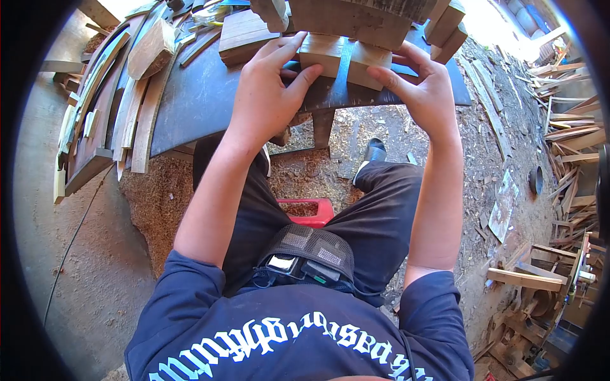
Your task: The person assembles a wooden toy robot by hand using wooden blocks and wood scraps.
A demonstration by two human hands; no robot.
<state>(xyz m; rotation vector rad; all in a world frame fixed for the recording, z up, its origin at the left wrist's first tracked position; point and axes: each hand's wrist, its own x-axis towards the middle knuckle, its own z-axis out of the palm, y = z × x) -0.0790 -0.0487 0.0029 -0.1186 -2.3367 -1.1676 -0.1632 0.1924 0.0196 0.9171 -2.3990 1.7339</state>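
Observation:
My left hand (270, 86) is closed around a pale wooden block (322, 54), its thumb on the near face and its fingers at the far left side. A second wooden block (370, 63) is in my right hand (424, 87), with the thumb against its near face and the fingers curled by its right end. A narrow bluish strip shows between the two blocks. Both blocks are at the near edge of a dark tabletop (197, 101). Just beyond them a large, worn wooden piece (356, 22) overlaps their far side.
Another wooden block (244, 35) lies left of my hands. Wood strips (130, 114) and an angular offcut (152, 51) line the table's left end. A red plastic seat (308, 213) is between my legs. Sawdust covers the ground, and scrap wood (575, 136) is piled at right.

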